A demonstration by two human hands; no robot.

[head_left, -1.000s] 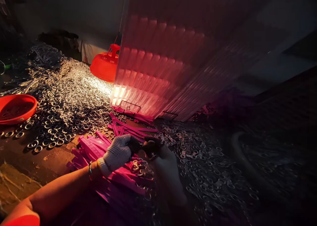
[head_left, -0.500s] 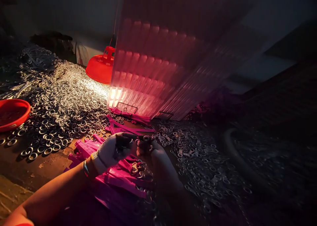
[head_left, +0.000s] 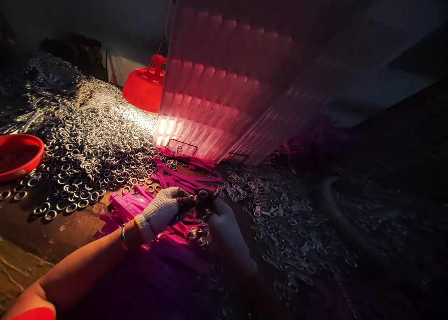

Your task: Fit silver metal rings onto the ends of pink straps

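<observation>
My left hand (head_left: 163,210) wears a white dotted glove and pinches a pink strip with a small metal ring (head_left: 203,195) at its fingertips. My right hand (head_left: 226,231), gloved too and in shadow, meets it from the right and grips the same ring and strip. Both hands hover over a heap of pink plastic strips (head_left: 129,208) on the table. A few linked rings (head_left: 196,233) lie just below the hands.
A broad pile of metal rings (head_left: 87,142) covers the left of the table; more rings (head_left: 276,208) spread to the right. A red bowl (head_left: 17,154) sits at far left. A red lamp shade (head_left: 145,86) shines beside a tall stack of translucent packets (head_left: 217,105).
Both hands stayed together, shifting slightly. The left fingers have closed back onto the strip and ring. The view wobbled a little.
</observation>
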